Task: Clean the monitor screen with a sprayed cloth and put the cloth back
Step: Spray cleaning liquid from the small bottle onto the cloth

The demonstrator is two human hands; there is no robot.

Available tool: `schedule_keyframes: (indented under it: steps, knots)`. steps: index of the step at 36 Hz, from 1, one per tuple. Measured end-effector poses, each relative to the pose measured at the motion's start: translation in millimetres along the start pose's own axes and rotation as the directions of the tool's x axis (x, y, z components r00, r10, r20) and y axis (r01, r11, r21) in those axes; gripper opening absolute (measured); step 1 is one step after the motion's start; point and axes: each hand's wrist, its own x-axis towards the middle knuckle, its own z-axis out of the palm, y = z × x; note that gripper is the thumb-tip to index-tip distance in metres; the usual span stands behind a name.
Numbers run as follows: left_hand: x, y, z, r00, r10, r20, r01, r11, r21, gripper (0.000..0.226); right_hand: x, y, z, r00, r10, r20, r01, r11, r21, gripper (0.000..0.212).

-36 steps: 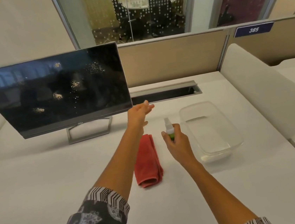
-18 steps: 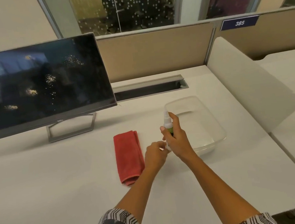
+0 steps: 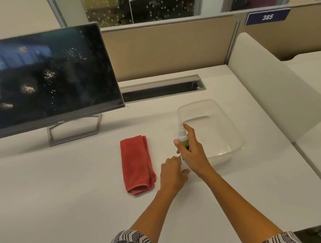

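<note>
My right grip (image 3: 193,153) is clamping the spray bottle (image 3: 182,136) mid-frame; my left grip (image 3: 171,175) is curling at its base, hold unclear.

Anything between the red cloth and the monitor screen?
Nothing visible: only bare desk between the red cloth and the monitor screen. The left hand, right hand and spray bottle are off to the cloth's right.

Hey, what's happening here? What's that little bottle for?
A person is getting ready to clean the monitor screen. The right hand holds a small spray bottle upright beside a clear tub, and the left hand meets the bottle's bottom end. The folded red cloth lies on the desk, untouched. The screen shows speckly spots.
</note>
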Motion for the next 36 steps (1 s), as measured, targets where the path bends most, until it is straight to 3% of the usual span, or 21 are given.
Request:
schedule_keyframes:
  steps: [7, 12, 16, 19, 24, 36]
  knots:
    - [-2, -4, -23, 0.975, -0.122, -0.185, 0.015, 0.868, -0.496, 0.039, 3, -3, 4, 1.0, -0.017, -0.016, 0.018, 1.0, 0.014, 0.053]
    - [4, -3, -65, 0.902, -0.284, -0.325, -0.024, 0.719, -0.695, 0.025, 7, -7, 15, 0.999, -0.036, 0.014, 0.036, 0.999, 0.018, 0.054]
    - [11, -9, -96, 0.866, -0.343, -0.363, -0.047, 0.667, -0.743, 0.022, 7, -11, 27, 0.998, -0.045, 0.053, 0.043, 0.998, 0.043, 0.054]
    - [14, -15, -114, 0.888, -0.304, -0.345, -0.079, 0.638, -0.766, 0.03, 5, -16, 40, 0.994, -0.057, 0.09, 0.054, 0.998, 0.042, 0.054]
    - [14, -29, -131, 0.93, -0.238, -0.281, -0.094, 0.583, -0.807, 0.023, 2, -25, 66, 0.988, -0.059, 0.144, 0.054, 0.998, 0.037, 0.054]
    - [8, -77, -174, 0.969, -0.205, -0.139, -0.003, 0.552, -0.834, 0.021, -9, -54, 120, 0.989, 0.012, 0.146, -0.014, 1.0, 0.016, 0.054]
